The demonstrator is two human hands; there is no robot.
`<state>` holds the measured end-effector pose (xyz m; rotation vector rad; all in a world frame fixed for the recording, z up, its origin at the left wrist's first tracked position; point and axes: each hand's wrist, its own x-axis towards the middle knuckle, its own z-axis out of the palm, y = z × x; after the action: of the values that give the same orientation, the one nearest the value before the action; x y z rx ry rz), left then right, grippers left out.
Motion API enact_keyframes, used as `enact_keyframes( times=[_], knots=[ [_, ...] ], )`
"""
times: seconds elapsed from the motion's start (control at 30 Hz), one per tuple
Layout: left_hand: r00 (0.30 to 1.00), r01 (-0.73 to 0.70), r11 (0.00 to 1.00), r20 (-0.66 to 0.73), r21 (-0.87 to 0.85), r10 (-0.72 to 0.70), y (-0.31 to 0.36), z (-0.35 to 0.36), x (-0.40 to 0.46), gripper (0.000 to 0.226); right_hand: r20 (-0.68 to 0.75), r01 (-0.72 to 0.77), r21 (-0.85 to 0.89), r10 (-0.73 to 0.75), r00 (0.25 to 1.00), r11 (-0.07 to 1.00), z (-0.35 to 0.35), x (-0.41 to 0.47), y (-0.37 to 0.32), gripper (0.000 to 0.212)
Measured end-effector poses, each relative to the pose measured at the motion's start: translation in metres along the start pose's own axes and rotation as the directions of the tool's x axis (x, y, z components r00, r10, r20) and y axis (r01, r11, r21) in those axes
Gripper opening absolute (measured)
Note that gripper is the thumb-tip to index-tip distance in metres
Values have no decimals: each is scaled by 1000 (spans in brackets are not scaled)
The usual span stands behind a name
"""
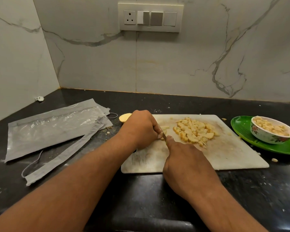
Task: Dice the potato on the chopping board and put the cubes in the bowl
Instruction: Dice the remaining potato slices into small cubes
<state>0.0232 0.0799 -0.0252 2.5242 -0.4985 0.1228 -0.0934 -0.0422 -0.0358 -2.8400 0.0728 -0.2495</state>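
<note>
- Right now my left hand (141, 129) sits curled over a small potato piece (163, 132) at the left part of the chopping board (224, 158), fingertips pinching it down.
- My right hand (186, 163) grips a knife (164, 136), forefinger stretched along it; the blade meets the potato piece just beside my left fingertips.
- Diced cubes (194, 129) lie heaped mid-board.
- More cubes fill the floral bowl (271, 131), which stands on a green plate (241, 126) right of the board.
- A potato half (124, 117) rests on the counter (141, 190) behind my left hand.

Bare forearms, no sleeves
</note>
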Motion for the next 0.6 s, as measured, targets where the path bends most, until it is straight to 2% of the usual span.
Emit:
enact_keyframes(
  times=[0.17,0.27,0.43,0.6],
  knots=[
    [1000,6,1000,4,11,-6,0,0,1,7,24,51,-37,-50,998,998,-11,-22,3,71],
    [1000,-11,1000,28,-1,11,-4,-1,0,9,-25,63,-60,-65,998,996,-18,-36,9,69],
    [999,12,991,-29,-133,-16,-12,2,-4,9,-110,23,-36,-26,994,999,-21,-29,1,66],
    [991,64,947,-89,-316,-97,-15,8,-3,29,-122,20,-37,-24,992,999,-4,-7,-6,64]
  ],
)
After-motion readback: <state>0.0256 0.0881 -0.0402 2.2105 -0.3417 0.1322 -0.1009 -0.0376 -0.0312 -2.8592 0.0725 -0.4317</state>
